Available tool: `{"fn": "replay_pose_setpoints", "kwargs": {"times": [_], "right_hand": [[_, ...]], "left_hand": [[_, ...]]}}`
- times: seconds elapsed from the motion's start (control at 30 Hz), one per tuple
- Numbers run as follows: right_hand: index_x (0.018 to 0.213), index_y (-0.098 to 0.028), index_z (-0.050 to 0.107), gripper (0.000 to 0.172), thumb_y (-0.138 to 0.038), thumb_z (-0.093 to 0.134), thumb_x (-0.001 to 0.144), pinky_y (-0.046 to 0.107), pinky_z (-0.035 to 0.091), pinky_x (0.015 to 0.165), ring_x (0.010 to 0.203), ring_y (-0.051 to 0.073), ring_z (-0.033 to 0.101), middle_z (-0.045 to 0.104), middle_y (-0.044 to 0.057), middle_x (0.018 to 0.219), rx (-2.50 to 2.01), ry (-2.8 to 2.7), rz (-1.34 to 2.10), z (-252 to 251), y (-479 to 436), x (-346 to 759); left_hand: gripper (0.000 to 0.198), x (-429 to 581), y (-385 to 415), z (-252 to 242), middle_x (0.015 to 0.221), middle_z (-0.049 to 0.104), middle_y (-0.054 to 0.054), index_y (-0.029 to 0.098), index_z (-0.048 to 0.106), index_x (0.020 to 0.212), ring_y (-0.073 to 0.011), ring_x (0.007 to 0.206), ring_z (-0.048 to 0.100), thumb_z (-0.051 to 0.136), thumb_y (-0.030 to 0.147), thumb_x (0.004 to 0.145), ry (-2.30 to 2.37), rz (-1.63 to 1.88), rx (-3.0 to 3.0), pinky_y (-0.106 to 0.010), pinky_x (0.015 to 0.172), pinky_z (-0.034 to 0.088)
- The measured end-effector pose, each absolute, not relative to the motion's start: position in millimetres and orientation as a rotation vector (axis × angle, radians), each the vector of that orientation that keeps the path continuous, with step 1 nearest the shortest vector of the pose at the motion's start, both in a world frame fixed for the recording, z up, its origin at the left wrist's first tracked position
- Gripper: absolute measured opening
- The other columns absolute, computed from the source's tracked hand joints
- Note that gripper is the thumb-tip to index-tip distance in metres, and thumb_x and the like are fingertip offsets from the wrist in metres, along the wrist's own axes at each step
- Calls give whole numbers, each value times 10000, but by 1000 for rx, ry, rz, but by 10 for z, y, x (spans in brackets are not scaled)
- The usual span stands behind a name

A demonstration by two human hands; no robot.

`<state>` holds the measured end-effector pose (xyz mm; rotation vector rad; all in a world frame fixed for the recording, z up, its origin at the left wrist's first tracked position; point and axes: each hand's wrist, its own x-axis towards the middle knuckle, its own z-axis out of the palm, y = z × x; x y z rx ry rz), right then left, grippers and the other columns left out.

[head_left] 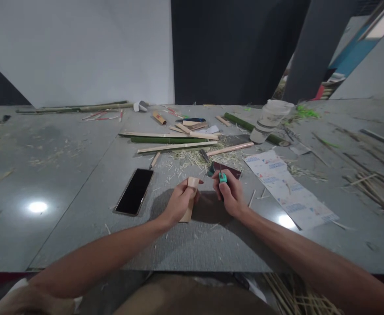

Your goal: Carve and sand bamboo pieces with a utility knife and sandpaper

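Note:
My left hand (178, 203) is closed around a flat, pale piece of bamboo (187, 214), its lower end sticking out below my fingers toward the table edge. My right hand (233, 194) grips a knife with a teal and dark handle (223, 177); a thin blade seems to point up and away from me. The knife and the bamboo piece are apart, with a gap between my hands. Just beyond my right hand lies a dark maroon flat item (233, 170), partly hidden by my fingers. A hammer (231, 149) rests farther back, among shavings.
Left of my hands lies a phone (134, 191), with a small wooden-handled tool (155, 160) behind it. Bamboo strips (179, 147) and a green bamboo pole (239, 121) lie farther back, near a plastic tub (270, 120). Printed paper (288, 188) lies at right.

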<state>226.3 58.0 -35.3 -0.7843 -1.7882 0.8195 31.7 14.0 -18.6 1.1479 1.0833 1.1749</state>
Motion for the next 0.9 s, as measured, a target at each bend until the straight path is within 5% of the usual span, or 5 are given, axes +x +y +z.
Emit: {"fn": "replay_pose_setpoints", "kwargs": {"times": [0.9], "right_hand": [[1064, -257, 586, 386, -608, 435, 1115, 290, 346, 489, 480, 113, 436, 492, -75, 644, -648, -1795, 784, -287, 463, 2135]], "left_hand": [[182, 338, 126, -291, 644, 560, -8, 236, 692, 957, -197, 611, 530, 546, 249, 849, 1045, 1310, 1183, -324, 614, 413]]}}
